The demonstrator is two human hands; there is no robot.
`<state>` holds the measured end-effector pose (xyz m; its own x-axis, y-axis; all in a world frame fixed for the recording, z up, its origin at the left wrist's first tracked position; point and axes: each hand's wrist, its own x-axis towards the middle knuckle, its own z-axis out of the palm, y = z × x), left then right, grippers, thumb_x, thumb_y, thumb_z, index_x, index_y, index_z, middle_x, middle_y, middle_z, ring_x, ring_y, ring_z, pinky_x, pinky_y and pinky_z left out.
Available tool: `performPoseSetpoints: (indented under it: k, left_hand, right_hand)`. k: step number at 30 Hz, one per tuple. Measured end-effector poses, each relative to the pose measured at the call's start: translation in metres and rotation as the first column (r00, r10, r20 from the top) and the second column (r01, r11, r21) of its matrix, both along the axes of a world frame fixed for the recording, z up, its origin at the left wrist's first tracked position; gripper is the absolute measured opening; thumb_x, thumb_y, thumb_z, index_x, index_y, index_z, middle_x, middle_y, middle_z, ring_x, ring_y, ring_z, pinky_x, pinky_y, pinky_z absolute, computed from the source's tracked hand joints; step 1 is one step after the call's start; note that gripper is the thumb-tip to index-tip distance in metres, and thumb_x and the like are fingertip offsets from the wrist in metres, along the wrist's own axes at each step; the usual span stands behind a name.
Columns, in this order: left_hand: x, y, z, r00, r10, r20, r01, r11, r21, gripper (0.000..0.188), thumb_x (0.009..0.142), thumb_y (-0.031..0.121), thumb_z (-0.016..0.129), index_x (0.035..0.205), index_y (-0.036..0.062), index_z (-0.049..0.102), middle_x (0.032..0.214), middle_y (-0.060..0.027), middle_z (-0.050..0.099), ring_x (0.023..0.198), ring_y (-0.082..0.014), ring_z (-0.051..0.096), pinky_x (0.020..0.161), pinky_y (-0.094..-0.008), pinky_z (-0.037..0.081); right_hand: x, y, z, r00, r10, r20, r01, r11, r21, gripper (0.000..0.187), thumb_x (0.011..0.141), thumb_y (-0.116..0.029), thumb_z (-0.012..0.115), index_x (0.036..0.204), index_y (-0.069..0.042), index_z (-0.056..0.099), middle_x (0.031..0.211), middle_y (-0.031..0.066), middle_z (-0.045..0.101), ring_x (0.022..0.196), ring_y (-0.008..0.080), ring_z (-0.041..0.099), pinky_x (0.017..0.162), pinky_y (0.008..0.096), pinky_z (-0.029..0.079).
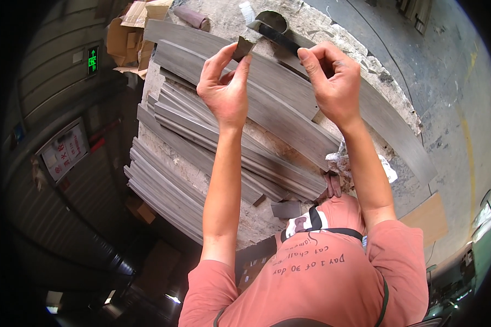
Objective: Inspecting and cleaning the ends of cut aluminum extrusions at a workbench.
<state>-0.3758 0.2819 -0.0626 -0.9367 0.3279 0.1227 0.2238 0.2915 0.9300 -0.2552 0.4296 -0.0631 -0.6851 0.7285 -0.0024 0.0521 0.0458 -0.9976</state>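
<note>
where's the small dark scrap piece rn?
Head view, upper centre: the small dark scrap is pinched in the left hand, above the grey planks, left of the right hand.

Matt grey wood-grain planks (267,103) lie on a rough, dusty stone-like table (223,218).

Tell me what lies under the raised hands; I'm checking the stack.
Under the left hand and right hand lie long grey planks, overlapping on a rough table. Anything beneath those planks is covered.
</note>
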Motion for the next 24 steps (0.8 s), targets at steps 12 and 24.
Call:
performPoseSetpoints:
  k: [12, 24]
  left_hand:
    - [0.000, -0.003, 0.002, 1.000, 0.018, -0.019, -0.018, 1.000, -0.005, 0.031, 0.086, 0.001, 0.082, 0.116, 0.0083, 0.078, 0.109, -0.0004, 0.070, 0.102, -0.0091, 0.068, 0.070, -0.0204, 0.057]
    - [0.002, 0.002, 0.005, 1.000, 0.005, -0.007, -0.005, 1.000, 0.012, 0.031, 0.086, 0.001, 0.082, 0.116, 0.0080, 0.077, 0.110, -0.0011, 0.070, 0.104, -0.0103, 0.069, 0.071, -0.0209, 0.058]
  right_hand:
    - [0.010, -0.001, 0.004, 0.998, 0.032, -0.053, -0.035, 0.998, -0.061, 0.025, 0.097, -0.019, 0.075, 0.081, -0.002, 0.068, 0.059, -0.0049, 0.054, 0.056, 0.0028, 0.043, 0.051, 0.0239, 0.034]
    - [0.013, 0.003, 0.004, 0.998, 0.051, -0.020, -0.052, 0.997, -0.051, 0.024, 0.097, -0.018, 0.075, 0.081, -0.001, 0.068, 0.059, -0.0040, 0.053, 0.057, 0.0030, 0.043, 0.051, 0.0239, 0.035]
